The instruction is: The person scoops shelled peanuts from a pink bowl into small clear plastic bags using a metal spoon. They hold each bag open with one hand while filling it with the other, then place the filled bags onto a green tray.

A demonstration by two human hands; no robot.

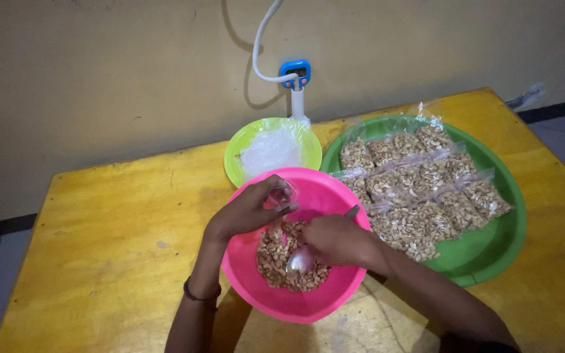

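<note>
Two hands, left (246, 212) pinching crinkly clear bag (280, 194), right (338, 240) gripping shiny metal spoon (301, 260)

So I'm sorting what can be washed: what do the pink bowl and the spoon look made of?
The pink bowl looks like plastic: even bright colour, smooth with a soft sheen. The spoon in the right hand looks like metal, probably steel: silvery and reflective.

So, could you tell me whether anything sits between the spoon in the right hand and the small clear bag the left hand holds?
Nothing visible does: the spoon lies in the nuts, and the clear bag hangs open just above them.
</note>
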